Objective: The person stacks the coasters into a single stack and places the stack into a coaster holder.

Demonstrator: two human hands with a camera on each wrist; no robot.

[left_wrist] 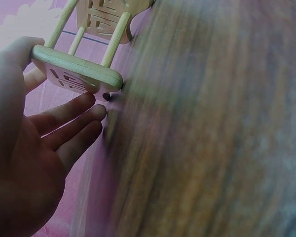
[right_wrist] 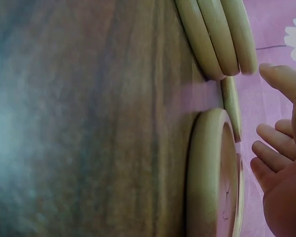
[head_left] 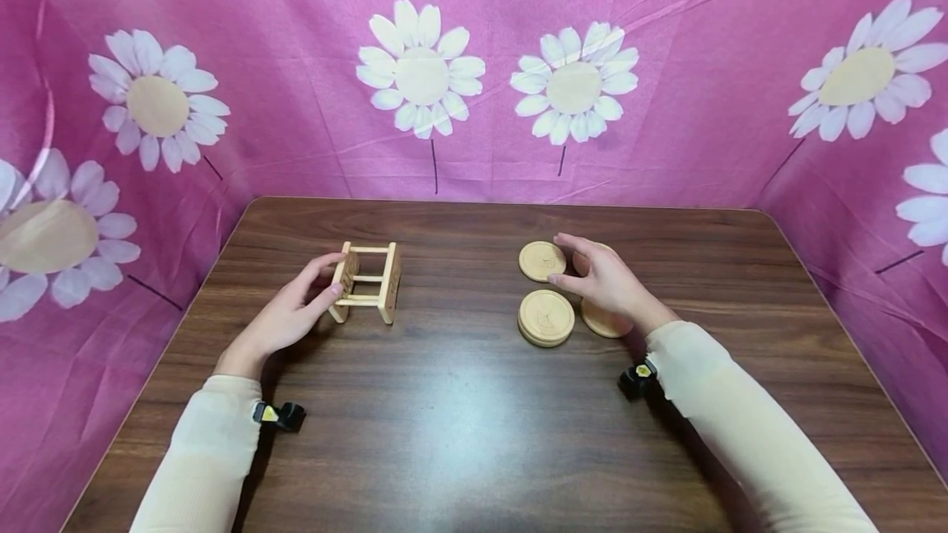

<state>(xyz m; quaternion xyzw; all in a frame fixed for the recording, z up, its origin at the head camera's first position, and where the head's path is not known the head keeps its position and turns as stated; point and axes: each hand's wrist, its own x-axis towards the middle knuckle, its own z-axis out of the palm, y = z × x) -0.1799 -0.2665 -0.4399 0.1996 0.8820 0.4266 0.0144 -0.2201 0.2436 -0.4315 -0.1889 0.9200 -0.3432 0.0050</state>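
At the left of the table stands a small light-wood rack point(head_left: 390, 282), two cut-out side panels joined by dowels. My left hand point(head_left: 289, 311) grips its left panel, thumb at the near end and a finger at the far end. In the left wrist view the other fingers point(left_wrist: 74, 128) extend beside the panel. My right hand point(head_left: 611, 282) hovers over round wooden coasters, fingers spread and holding nothing. One coaster point(head_left: 542, 261) lies by its fingertips, and a stack of coasters point(head_left: 546, 317) sits nearer. Another coaster point(head_left: 606, 321) and one behind are partly hidden by the hand.
The dark wood table point(head_left: 444, 410) is bounded by a pink cloth point(head_left: 296, 64) with large white daisies at the back and sides. A black wrist camera point(head_left: 290, 416) is strapped at the left sleeve, and another camera point(head_left: 635, 381) at the right.
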